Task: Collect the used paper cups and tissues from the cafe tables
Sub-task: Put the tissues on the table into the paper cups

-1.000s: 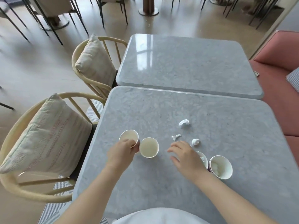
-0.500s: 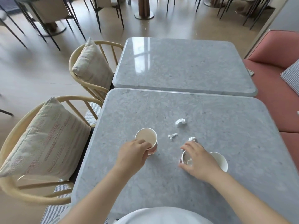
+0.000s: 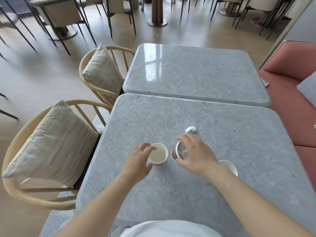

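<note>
A white paper cup (image 3: 158, 154) with a red base stands upright on the near grey table (image 3: 239, 151). My left hand (image 3: 138, 161) grips it, fingers on its rim and thumb low on its side. My right hand (image 3: 196, 154) holds a second red-sided cup (image 3: 178, 152) tilted toward the first, with white tissue inside. A third white cup (image 3: 229, 166) stands behind my right wrist, partly hidden. One crumpled tissue (image 3: 190, 128) lies on the table just beyond my right fingertips.
A second grey table (image 3: 196, 72) butts against the far edge. Two wooden chairs with cushions (image 3: 51, 144) (image 3: 100, 71) stand on the left. A pink sofa (image 3: 290, 79) runs along the right. Dark-legged chairs fill the floor beyond.
My left hand joined the two left cups into one and slid it right. My right hand picked up its cup and tilted it left. Two small tissues are out of sight.
</note>
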